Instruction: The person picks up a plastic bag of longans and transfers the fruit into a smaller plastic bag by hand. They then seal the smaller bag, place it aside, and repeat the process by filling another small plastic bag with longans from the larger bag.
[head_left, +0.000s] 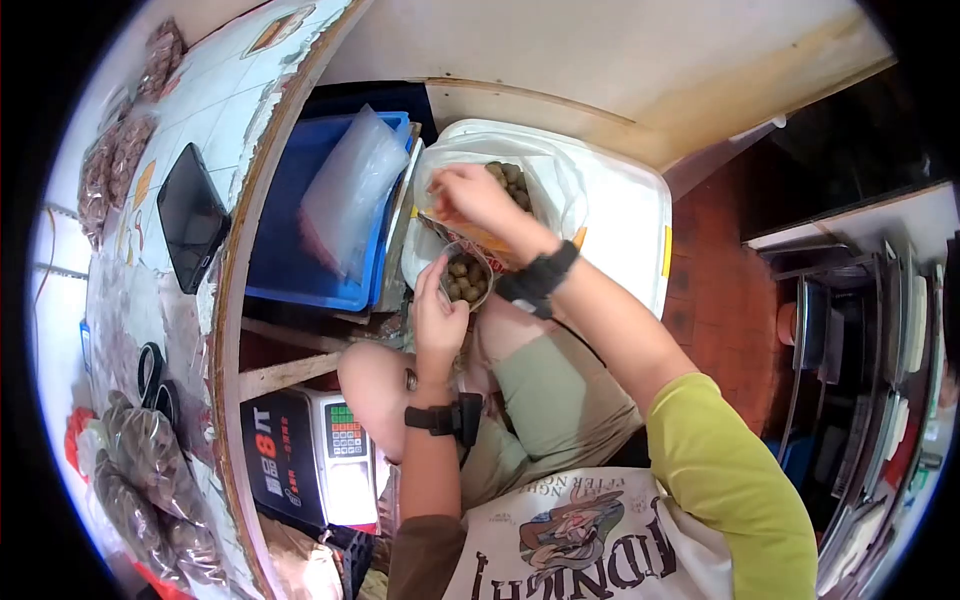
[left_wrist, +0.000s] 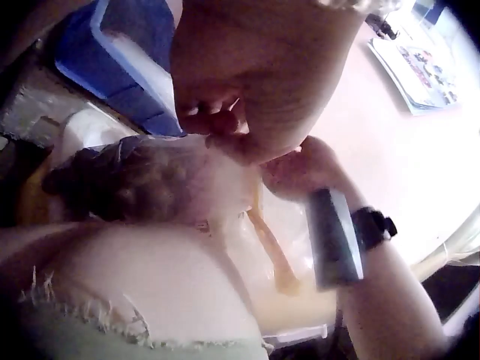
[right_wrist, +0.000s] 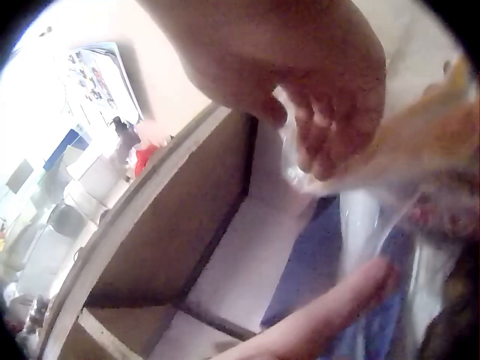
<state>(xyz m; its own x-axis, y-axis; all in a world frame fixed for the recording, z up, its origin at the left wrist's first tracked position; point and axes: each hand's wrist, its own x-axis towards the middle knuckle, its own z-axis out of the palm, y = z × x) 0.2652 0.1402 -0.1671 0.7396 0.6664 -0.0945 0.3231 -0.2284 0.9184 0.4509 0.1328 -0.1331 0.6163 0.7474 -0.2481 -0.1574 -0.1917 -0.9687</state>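
Observation:
A clear printed bag (head_left: 467,277) of small round brown-green items is held upright by my left hand (head_left: 437,318), its fingers along the bag's side. My right hand (head_left: 485,205) is at the upper part of the bag; in the right wrist view the curled fingers of my right hand (right_wrist: 315,97) pinch the clear film beside an orange printed area (right_wrist: 427,139). The left wrist view has my left hand (left_wrist: 262,75) above the filled bag (left_wrist: 142,180). Behind my right hand, more round items (head_left: 512,183) lie in a large clear bag.
The large bag stands on a white lidded tub (head_left: 630,205). A blue tray (head_left: 275,215) holds clear plastic bags (head_left: 355,190). A phone (head_left: 190,218) and filled bags (head_left: 150,460) lie on the worn counter at left. Below it stands a scale (head_left: 345,450); shelving is at right.

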